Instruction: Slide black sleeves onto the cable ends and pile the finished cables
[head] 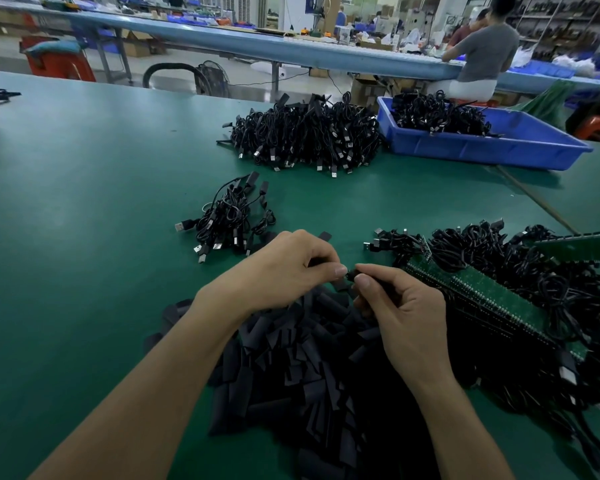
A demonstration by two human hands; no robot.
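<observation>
While both hands meet above the sleeve heap [302, 368] on the table [84, 202], the left hand [284, 265] curls round a sleeve [317, 262] that its fingers mostly hide, and the right hand [399, 306] pinches a cable end [350, 274] between thumb and forefinger, with the rest of the cable lost behind the palm. A small cable pile [229, 220] lies just beyond the left hand, a big pile [305, 133] sits farther back beside a blue bin [482, 147], and a tangle [499, 251] over green boards [482, 296] runs off the right edge.
</observation>
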